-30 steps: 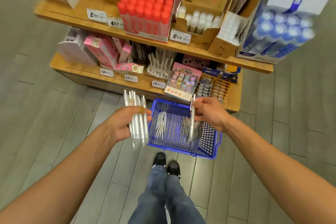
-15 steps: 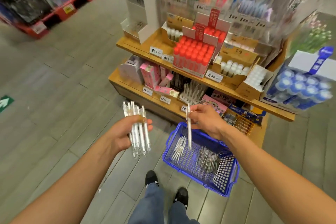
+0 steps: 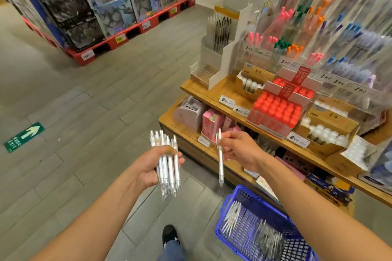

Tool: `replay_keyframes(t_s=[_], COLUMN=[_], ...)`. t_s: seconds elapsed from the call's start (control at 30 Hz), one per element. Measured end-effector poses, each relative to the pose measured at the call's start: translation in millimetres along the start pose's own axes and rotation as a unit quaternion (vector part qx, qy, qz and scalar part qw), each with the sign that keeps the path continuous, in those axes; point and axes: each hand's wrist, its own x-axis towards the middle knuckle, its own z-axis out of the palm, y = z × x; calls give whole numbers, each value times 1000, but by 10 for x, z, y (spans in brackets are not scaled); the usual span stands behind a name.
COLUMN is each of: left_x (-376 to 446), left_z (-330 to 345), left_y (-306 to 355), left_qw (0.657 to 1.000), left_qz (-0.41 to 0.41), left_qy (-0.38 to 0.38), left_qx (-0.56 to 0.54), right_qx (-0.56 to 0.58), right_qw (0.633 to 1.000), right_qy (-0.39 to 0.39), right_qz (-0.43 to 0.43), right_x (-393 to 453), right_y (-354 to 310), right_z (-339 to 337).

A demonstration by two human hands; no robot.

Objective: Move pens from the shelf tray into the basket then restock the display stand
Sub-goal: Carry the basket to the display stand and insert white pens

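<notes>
The pens [image 3: 167,163] in the left hand [image 3: 151,166] were clear with white and silvery parts, as was the single pen [image 3: 220,160] in the right hand [image 3: 239,150]. The basket [image 3: 239,237] was blue with a lattice of small holes, the shelf [image 3: 212,91] pale wood, and the capped tubes [image 3: 275,110] on it bright red beside white-topped ones [image 3: 326,134] in a tan box. The floor [image 3: 84,101] was grey plank, marked by a green sign [image 3: 24,136] with a pale arrow, and the pallet [image 3: 131,34] under the dark printed boxes was red.
</notes>
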Motion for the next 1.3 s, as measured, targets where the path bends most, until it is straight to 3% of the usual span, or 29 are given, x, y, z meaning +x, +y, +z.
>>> replay_keyframes(t_s=[0.37,0.57,0.87,1.3], left_x=[673,1281,2335,3424], left_z=[-274,-69,419,1179], left_y=[1449,2184,3316,4188], left_qw=[996,990,986,950], left_qz=[-20,-37,-19,-85], left_qy=[-55,-105,-103,-176], left_qx=[71,86,131,245], right_qx=[34,35,92,170], right_qw=[997,995,986,940], right_qy=[65,88,139,295], right_qz=[-9,-7,-32,-12], right_x=[934,1638,2843,3514], right_y=[-724,-1167,-1693,-1961], right_z=[583,349,-155,-528])
